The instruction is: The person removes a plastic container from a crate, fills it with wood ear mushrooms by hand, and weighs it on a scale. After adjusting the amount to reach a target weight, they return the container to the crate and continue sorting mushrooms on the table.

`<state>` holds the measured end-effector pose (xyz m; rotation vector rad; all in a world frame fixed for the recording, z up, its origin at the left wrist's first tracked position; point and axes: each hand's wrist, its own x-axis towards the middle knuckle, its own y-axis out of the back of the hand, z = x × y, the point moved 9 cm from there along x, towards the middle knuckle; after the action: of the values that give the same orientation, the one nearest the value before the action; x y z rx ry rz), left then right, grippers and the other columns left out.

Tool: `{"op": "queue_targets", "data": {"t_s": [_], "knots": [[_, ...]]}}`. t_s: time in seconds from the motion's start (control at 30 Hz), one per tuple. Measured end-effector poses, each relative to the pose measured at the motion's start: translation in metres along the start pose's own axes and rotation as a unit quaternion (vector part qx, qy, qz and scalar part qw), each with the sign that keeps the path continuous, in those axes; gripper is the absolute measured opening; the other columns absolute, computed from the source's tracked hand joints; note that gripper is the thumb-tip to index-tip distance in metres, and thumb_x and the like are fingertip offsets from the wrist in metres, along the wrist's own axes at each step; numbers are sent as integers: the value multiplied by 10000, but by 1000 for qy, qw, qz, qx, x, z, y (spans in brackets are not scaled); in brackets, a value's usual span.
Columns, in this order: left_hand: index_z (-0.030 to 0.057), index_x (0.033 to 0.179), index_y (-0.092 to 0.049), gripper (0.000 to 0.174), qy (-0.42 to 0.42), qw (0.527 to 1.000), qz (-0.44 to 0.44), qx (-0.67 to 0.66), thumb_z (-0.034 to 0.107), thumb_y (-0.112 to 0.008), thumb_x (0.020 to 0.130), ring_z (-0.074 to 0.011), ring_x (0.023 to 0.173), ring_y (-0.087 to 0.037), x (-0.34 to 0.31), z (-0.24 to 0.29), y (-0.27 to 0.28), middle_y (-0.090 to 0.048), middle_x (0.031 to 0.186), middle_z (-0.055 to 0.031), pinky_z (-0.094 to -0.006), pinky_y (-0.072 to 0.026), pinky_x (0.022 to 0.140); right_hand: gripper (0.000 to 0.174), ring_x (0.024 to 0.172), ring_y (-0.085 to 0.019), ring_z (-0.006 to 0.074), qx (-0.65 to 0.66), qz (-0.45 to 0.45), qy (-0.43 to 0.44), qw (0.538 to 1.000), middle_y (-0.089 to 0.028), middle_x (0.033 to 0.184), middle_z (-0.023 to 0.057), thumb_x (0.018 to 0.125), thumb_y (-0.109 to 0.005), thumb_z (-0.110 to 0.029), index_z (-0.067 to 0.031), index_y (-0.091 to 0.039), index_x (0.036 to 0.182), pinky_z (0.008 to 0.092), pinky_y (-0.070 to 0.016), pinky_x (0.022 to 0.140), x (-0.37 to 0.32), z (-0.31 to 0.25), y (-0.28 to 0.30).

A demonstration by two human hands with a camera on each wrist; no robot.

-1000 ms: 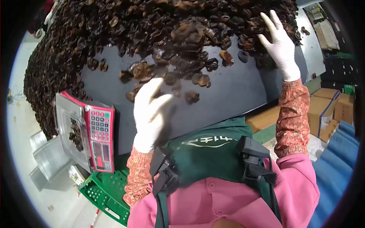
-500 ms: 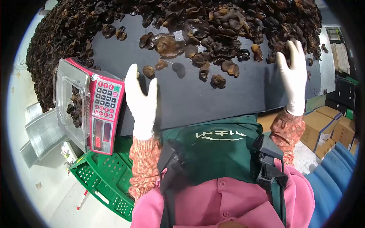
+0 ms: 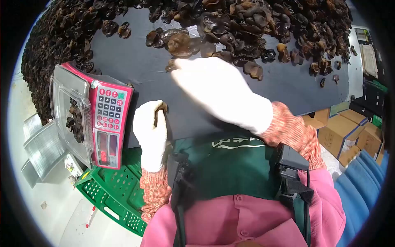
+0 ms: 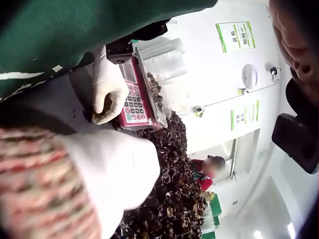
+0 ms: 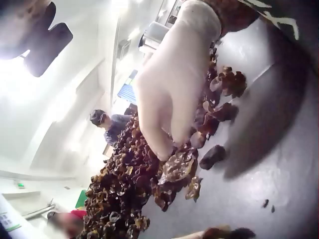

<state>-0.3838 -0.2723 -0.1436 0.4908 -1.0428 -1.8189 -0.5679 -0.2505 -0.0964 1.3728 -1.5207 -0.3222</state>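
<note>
In the head view, the gloved left hand (image 3: 150,133) pinches a small brown mushroom-like piece (image 3: 164,106) between thumb and fingers, just right of the red scale (image 3: 110,108). The left wrist view shows that hand (image 4: 108,84) curled beside the scale's keypad. Stretched across the dark tabletop (image 3: 185,92), the gloved right hand (image 3: 222,92) has its fingers close to a small brown piece (image 3: 170,66). Seen from the right wrist, this hand (image 5: 172,77) points its fingers down beside a shiny piece (image 5: 178,165); contact is unclear.
A large heap of dark pieces (image 3: 255,24) spans the table's far side. More pieces lie in the clear tray (image 3: 84,105) on the scale. A green crate (image 3: 109,199) stands below left, cardboard boxes (image 3: 339,133) at right. Two people are in the background.
The right hand has swung left across the table from the heap's right side. The left hand has drawn slightly nearer the body, and its spread fingers have closed on a piece.
</note>
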Motion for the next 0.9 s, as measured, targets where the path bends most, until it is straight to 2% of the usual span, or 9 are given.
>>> {"op": "queue_targets", "data": {"t_s": [0.07, 0.17, 0.23, 0.37, 0.47, 0.57, 0.63, 0.77, 0.9], "knots": [[12, 1115, -704, 257, 7, 1000, 3, -5, -103, -626, 899, -246, 988, -680, -1, 0, 3, -703, 1058, -113, -359, -547, 912, 195, 922, -608, 263, -80, 46, 89, 992, -619, 897, 93, 837, -643, -164, -49, -685, 989, 388, -494, 798, 19, -19, -40], [19, 1204, -697, 411, 1, 1000, -3, 5, -146, -578, 847, -292, 1095, -673, -10, -1, 5, -697, 1189, -143, -393, -534, 980, 165, 927, -603, 259, -36, -120, 85, 989, -626, 913, 87, 839, -641, -167, -63, -693, 955, 385, -485, 809, 27, -1, -91], [35, 1250, -699, 502, -10, 1000, 18, 21, -147, -577, 799, -320, 1141, -658, -13, 1, 10, -691, 1255, -157, -413, -526, 983, 149, 897, -605, 266, -36, -103, 100, 989, -622, 894, 83, 837, -645, -180, -77, -697, 931, 392, -492, 783, 25, -5, -75], [18, 1319, -681, 594, -22, 998, 32, 50, -188, -525, 784, -339, 1197, -643, -12, 7, 22, -669, 1336, -170, -421, -514, 1033, 138, 883, -623, 292, -15, -98, 31, 995, -614, 884, 98, 819, -673, -161, -76, -673, 926, 407, -520, 757, -4, 1, 18], [22, 1266, -711, 429, -50, 997, 61, 20, -113, -639, 866, -328, 1150, -670, -6, 19, 23, -698, 1291, -163, -416, -528, 1011, 227, 945, -656, 322, -130, -72, -122, 981, -655, 979, 122, 805, -684, 0, -45, -682, 1028, 423, -543, 828, -56, 37, 113], [12, 1267, -702, 380, -98, 995, 36, 10, -64, -696, 895, -327, 1166, -672, 16, 43, 4, -697, 1287, -160, -400, -529, 1024, 306, 1007, -667, 353, -228, -112, -335, 907, -694, 1081, 131, 830, -677, 62, -15, -688, 1126, 434, -548, 891, -142, 88, 177], [13, 1276, -692, 398, -111, 994, 11, 14, 4, -768, 885, -332, 1173, -670, 35, 61, -11, -686, 1286, -164, -399, -534, 1020, 314, 1023, -669, 347, -424, -147, -273, 851, -705, 1154, 132, 837, -703, 33, -7, -693, 1148, 427, -553, 896, -160, 85, 192], [41, 1201, -701, 354, -122, 992, 0, 45, 58, -807, 863, -321, 1098, -672, 66, 86, -43, -678, 1198, -138, -396, -548, 939, 391, 959, -697, 303, -294, -38, -236, 926, -729, 1073, 118, 851, -753, -28, -49, -679, 1234, 418, -559, 846, -136, 55, 174], [26, 993, -670, 136, -169, 985, 33, 29, -11, -746, 888, -304, 910, -686, 73, 76, -56, -673, 1004, -126, -375, -550, 825, 366, 812, -672, 284, -124, -92, -245, 957, -683, 880, 82, 905, -754, -186, -109, -681, 1255, 406, -541, 737, -103, 41, 79]]}}
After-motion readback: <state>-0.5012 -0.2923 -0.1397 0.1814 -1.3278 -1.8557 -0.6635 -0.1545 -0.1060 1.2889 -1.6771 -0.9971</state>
